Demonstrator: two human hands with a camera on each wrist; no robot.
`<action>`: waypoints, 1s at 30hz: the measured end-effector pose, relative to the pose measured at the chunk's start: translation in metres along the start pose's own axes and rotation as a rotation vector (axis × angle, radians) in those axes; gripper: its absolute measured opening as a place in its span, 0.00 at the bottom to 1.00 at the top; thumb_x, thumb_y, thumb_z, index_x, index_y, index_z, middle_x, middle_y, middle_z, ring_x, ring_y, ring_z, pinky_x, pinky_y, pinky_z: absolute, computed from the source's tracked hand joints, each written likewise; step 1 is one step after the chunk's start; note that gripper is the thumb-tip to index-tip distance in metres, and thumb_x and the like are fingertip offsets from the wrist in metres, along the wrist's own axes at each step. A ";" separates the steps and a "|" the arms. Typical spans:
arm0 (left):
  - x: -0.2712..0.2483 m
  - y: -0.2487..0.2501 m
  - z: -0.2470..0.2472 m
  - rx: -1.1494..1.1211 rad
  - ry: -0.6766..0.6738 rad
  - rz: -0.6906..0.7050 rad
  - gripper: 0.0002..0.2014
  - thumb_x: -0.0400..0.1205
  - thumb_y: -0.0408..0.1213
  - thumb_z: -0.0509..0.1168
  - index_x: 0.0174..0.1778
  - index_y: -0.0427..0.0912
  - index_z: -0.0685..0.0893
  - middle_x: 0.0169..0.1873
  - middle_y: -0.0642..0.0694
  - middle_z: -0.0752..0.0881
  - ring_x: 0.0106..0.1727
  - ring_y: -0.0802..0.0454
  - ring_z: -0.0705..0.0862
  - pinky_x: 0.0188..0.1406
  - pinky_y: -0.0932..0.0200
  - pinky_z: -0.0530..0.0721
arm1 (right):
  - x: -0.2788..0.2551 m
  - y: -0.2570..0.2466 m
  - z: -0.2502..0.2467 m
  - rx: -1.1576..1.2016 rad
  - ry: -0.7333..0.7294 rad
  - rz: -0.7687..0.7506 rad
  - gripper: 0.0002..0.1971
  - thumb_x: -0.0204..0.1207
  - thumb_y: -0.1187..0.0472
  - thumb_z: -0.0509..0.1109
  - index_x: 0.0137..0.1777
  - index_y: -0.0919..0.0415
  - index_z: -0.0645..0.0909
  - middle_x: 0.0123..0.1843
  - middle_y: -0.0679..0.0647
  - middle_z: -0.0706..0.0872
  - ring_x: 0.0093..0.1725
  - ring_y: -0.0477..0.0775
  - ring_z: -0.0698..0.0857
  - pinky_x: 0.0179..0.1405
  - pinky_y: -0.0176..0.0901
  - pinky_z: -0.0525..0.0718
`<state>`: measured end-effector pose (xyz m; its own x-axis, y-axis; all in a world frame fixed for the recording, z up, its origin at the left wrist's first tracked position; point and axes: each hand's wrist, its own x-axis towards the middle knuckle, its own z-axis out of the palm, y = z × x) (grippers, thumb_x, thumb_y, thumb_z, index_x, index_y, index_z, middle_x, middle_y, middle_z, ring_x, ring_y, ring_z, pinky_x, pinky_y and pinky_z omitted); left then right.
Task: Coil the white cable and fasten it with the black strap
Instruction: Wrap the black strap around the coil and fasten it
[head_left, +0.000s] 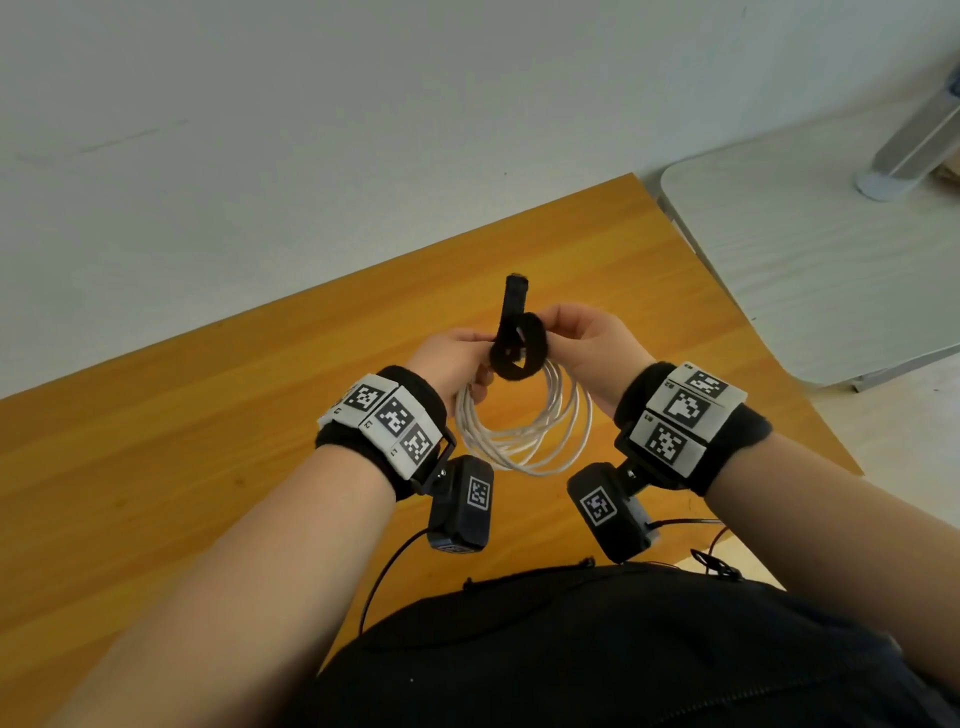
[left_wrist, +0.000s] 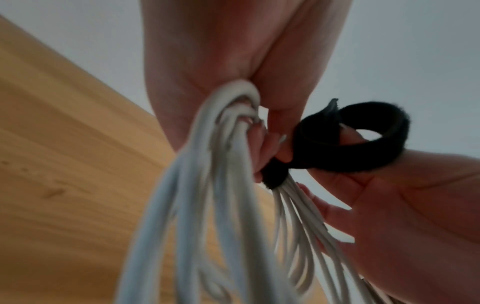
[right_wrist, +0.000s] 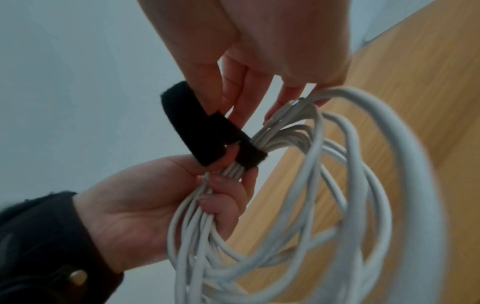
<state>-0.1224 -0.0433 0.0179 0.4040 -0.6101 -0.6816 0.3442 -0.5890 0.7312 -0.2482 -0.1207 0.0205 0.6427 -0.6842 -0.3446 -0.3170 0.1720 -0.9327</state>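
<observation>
While the left hand (head_left: 457, 358) grips the coiled white cable (head_left: 524, 431), the right hand (head_left: 587, 338) pinches the black strap (head_left: 519, 348), looped but not yet cinched.

One white cable (head_left: 524, 431) in a single coil and one black strap (head_left: 517, 345) are counted. Two hands are seen, a left hand (head_left: 457, 358) and a right hand (head_left: 592, 343). One wooden worktop (head_left: 208, 441) is counted.

Both hands (head_left: 524, 353) raised, fingers pinched
</observation>
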 end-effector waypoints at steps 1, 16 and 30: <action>0.000 -0.001 0.001 -0.026 -0.011 -0.008 0.06 0.83 0.27 0.58 0.53 0.35 0.79 0.26 0.44 0.73 0.15 0.59 0.71 0.12 0.68 0.68 | -0.001 -0.001 -0.002 -0.047 0.008 -0.002 0.06 0.75 0.64 0.70 0.38 0.56 0.82 0.38 0.52 0.85 0.41 0.49 0.82 0.50 0.43 0.82; 0.002 0.005 0.010 0.007 0.118 0.140 0.10 0.82 0.30 0.64 0.58 0.33 0.81 0.27 0.44 0.74 0.23 0.55 0.68 0.17 0.67 0.65 | -0.011 -0.001 -0.003 -0.435 0.116 -0.160 0.05 0.73 0.61 0.72 0.47 0.57 0.84 0.36 0.48 0.81 0.36 0.45 0.76 0.38 0.35 0.75; -0.004 0.003 0.000 0.150 0.246 0.349 0.09 0.79 0.39 0.68 0.53 0.44 0.84 0.42 0.45 0.86 0.41 0.50 0.84 0.44 0.54 0.85 | -0.010 -0.006 0.025 0.066 0.037 0.121 0.11 0.73 0.69 0.71 0.45 0.56 0.70 0.51 0.57 0.84 0.37 0.58 0.83 0.43 0.53 0.85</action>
<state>-0.1235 -0.0423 0.0228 0.6698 -0.6524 -0.3545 0.0320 -0.4515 0.8917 -0.2349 -0.0973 0.0264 0.5762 -0.6812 -0.4516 -0.3430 0.3000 -0.8901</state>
